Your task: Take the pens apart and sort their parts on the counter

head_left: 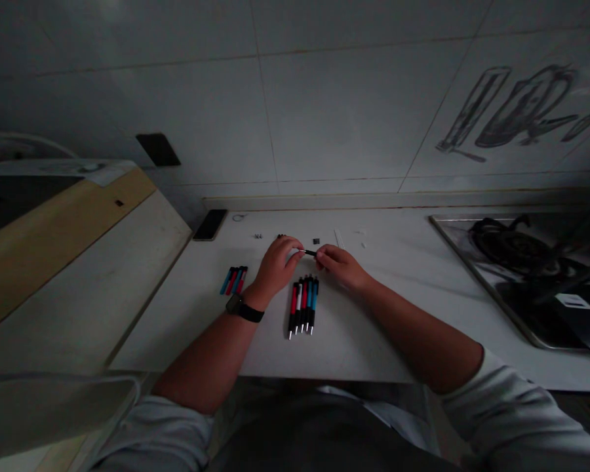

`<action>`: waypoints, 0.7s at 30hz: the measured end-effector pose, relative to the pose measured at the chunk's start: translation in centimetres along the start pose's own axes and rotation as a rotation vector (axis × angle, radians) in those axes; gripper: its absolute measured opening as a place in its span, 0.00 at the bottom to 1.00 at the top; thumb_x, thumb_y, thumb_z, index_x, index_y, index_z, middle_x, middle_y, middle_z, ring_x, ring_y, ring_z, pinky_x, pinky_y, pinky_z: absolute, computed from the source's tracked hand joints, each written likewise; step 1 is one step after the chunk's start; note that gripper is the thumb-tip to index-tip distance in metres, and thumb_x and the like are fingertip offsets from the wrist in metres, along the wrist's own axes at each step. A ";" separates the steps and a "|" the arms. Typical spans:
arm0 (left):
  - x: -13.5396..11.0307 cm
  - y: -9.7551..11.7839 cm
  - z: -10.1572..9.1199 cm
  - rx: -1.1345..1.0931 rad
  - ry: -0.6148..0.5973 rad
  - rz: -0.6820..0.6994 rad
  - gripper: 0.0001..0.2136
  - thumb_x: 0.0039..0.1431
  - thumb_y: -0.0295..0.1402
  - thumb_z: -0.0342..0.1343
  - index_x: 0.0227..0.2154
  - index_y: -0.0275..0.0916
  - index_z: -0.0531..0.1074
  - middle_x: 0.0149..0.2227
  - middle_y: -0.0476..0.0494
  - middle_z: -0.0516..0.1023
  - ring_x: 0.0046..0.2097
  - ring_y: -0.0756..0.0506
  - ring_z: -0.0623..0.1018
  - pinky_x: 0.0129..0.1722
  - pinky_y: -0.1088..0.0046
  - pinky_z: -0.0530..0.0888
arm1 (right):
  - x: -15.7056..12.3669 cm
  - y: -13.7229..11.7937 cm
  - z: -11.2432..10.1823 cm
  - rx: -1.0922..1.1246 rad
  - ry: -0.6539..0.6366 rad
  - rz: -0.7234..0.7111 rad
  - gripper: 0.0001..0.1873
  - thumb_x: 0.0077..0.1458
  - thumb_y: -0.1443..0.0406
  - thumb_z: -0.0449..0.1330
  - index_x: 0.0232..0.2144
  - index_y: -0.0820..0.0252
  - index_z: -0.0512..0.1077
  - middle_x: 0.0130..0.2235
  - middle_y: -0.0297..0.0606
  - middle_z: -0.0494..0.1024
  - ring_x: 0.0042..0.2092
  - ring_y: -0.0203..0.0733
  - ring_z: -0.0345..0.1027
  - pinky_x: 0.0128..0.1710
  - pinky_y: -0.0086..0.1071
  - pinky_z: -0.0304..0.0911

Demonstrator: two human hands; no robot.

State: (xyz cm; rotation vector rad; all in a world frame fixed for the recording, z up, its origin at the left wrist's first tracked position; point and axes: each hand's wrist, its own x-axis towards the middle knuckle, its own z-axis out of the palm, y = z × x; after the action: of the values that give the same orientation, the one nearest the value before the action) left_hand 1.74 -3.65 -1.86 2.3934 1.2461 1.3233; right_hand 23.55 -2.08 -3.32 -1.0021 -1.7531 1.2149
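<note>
Between my two hands, above the white counter, is a thin black pen part [310, 253] with a light, metallic-looking tip on its left end. My left hand [279, 261] pinches the tip end between thumb and finger. The black end sits in the closed fingers of my right hand [340, 263]. Just below lies a row of several pens [303, 305] with red, white and blue barrels, black grips and silver tips pointing toward me. Left of my left wrist are several blue and red pen barrels [234, 280] with dark ends.
Small springs [258, 236], little black pieces [316, 241], thin white sticks [339, 238] and small white bits [364, 244] lie along the back. A phone [210, 225] rests at the back left. A gas stove [511, 275] borders the right; a pale cabinet [142, 262] stands left.
</note>
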 end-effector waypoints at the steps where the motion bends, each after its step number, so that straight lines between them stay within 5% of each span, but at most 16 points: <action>1: 0.0 0.0 0.0 0.008 -0.003 -0.004 0.03 0.70 0.33 0.55 0.42 0.42 0.73 0.44 0.42 0.78 0.51 0.42 0.77 0.55 0.60 0.74 | 0.0 -0.1 0.0 0.030 0.010 -0.006 0.21 0.59 0.45 0.60 0.37 0.55 0.71 0.33 0.33 0.76 0.35 0.39 0.69 0.37 0.33 0.65; 8: -0.1 -0.1 0.1 0.047 0.003 -0.059 0.03 0.69 0.34 0.57 0.41 0.41 0.74 0.42 0.43 0.80 0.48 0.42 0.78 0.52 0.61 0.74 | 0.0 0.2 0.1 -0.042 0.013 0.006 0.20 0.63 0.46 0.56 0.33 0.56 0.71 0.30 0.33 0.75 0.32 0.39 0.67 0.36 0.33 0.63; 14: 0.0 -0.3 0.1 -0.030 0.072 -0.168 0.02 0.69 0.32 0.57 0.40 0.41 0.73 0.40 0.45 0.81 0.45 0.44 0.80 0.49 0.64 0.75 | 0.1 0.7 -0.3 -0.200 0.280 -0.103 0.14 0.61 0.53 0.60 0.42 0.55 0.73 0.35 0.36 0.77 0.36 0.42 0.70 0.38 0.35 0.63; 21: 1.7 -3.9 -5.2 0.135 0.160 -0.251 0.03 0.67 0.32 0.58 0.41 0.42 0.75 0.42 0.43 0.80 0.45 0.43 0.79 0.50 0.62 0.75 | 0.0 0.6 -0.7 -0.244 0.278 -0.104 0.14 0.60 0.54 0.60 0.42 0.55 0.74 0.35 0.38 0.79 0.36 0.43 0.71 0.37 0.36 0.65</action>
State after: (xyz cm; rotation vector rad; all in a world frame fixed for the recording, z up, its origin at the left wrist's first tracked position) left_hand -4.06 -1.28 0.56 2.1563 1.6665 1.4144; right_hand 24.32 -1.69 -3.67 -1.1444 -1.7325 0.7680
